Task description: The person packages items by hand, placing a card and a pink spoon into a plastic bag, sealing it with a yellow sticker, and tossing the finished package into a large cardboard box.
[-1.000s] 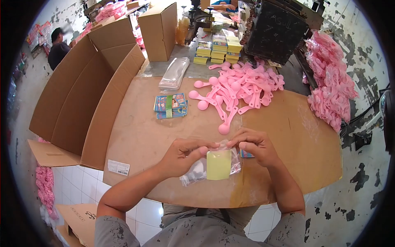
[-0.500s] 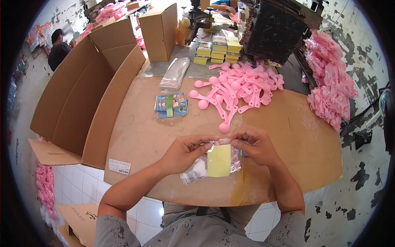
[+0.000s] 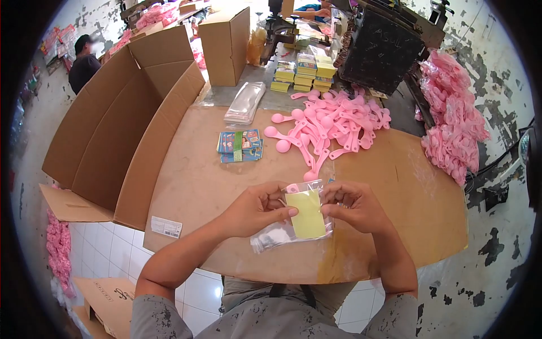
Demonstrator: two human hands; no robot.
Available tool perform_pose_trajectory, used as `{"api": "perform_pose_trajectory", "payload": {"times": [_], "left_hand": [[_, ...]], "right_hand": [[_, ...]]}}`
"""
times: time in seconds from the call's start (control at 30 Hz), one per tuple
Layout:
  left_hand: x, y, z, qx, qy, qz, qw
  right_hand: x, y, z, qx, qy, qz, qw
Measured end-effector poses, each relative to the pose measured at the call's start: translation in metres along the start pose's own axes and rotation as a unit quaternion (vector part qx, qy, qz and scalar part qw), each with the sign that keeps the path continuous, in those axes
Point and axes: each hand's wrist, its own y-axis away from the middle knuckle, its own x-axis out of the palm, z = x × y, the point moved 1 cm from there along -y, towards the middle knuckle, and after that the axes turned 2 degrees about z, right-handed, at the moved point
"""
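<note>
From afar I see the left hand (image 3: 253, 211) and right hand (image 3: 359, 207), shifted down from the top edge of the clear bag (image 3: 276, 235), pinching it and the yellow card (image 3: 307, 217) between them by opposite sides, seemingly steadying both, with pink scoops (image 3: 339, 121) heaped beyond on the worktop (image 3: 406, 214).

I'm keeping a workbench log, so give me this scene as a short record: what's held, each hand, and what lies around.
Held: yellow card, seemingly inside a clear bag
Left hand: pinching the left side
Right hand: pinching the right side
Beyond the hands: heap of pink plastic pieces, banded blue cards, stack of clear sleeves
Left of these: open cardboard box
Surface: brown tabletop
</note>
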Motion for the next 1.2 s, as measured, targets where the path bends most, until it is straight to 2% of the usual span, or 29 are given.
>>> {"api": "perform_pose_trajectory", "payload": {"times": [0.03,0.1,0.17,0.2,0.3,0.37,0.43,0.47,0.57,0.67,0.83,0.93,0.97,1.03,1.07,1.13,1.2], "left_hand": [[-0.005,0.0,-0.002,-0.03,0.03,0.029,0.999],[-0.022,0.007,-0.019,-0.04,-0.009,-0.093,0.995],[-0.044,0.009,-0.029,0.12,0.073,-0.272,0.952],[-0.055,0.009,-0.031,0.279,0.169,-0.374,0.868],[-0.048,0.002,-0.066,0.33,0.233,-0.443,0.8],[-0.055,-0.001,-0.038,0.224,0.086,-0.392,0.888],[-0.05,-0.001,-0.016,0.129,-0.117,-0.309,0.935],[-0.04,-0.005,-0.009,0.087,-0.244,-0.251,0.933],[-0.014,-0.009,0.011,0.12,-0.454,-0.145,0.871],[-0.004,-0.008,0.019,0.134,-0.523,-0.092,0.836],[-0.001,-0.012,0.025,0.102,-0.478,-0.08,0.869],[-0.002,-0.013,0.023,0.067,-0.437,-0.069,0.894],[0.0,-0.013,0.022,0.052,-0.422,-0.065,0.903],[0.004,-0.012,0.021,0.003,-0.304,-0.096,0.948],[0.005,-0.012,0.022,-0.021,-0.244,-0.111,0.963],[0.004,-0.012,0.023,-0.043,-0.224,-0.103,0.968],[0.002,-0.011,0.026,-0.041,-0.246,-0.091,0.964]], "right_hand": [[-0.002,0.001,0.003,0.01,-0.014,-0.003,1.0],[-0.013,0.003,0.003,0.004,0.047,-0.037,0.998],[-0.027,0.006,0.004,0.008,0.097,-0.062,0.993],[-0.034,0.009,0.006,0.015,0.116,-0.072,0.991],[-0.053,0.017,0.002,0.045,0.22,-0.095,0.97],[-0.063,0.021,-0.003,0.043,0.332,-0.092,0.938],[-0.068,0.028,-0.009,0.014,0.463,-0.076,0.883],[-0.071,0.031,-0.013,0.016,0.457,-0.064,0.887],[-0.077,0.037,-0.023,0.035,0.434,-0.048,0.899],[-0.082,0.037,-0.026,0.066,0.399,-0.06,0.912],[-0.089,0.037,-0.032,0.052,0.367,-0.075,0.926],[-0.081,0.039,-0.021,0.074,0.293,-0.079,0.95],[-0.074,0.037,-0.022,0.055,0.225,-0.091,0.968],[-0.054,0.035,-0.027,0.016,0.087,-0.117,0.989],[-0.045,0.034,-0.029,0.025,0.087,-0.11,0.99],[-0.03,0.031,-0.033,0.043,0.088,-0.093,0.991],[-0.021,0.022,-0.032,-0.005,0.209,-0.023,0.978]]}}
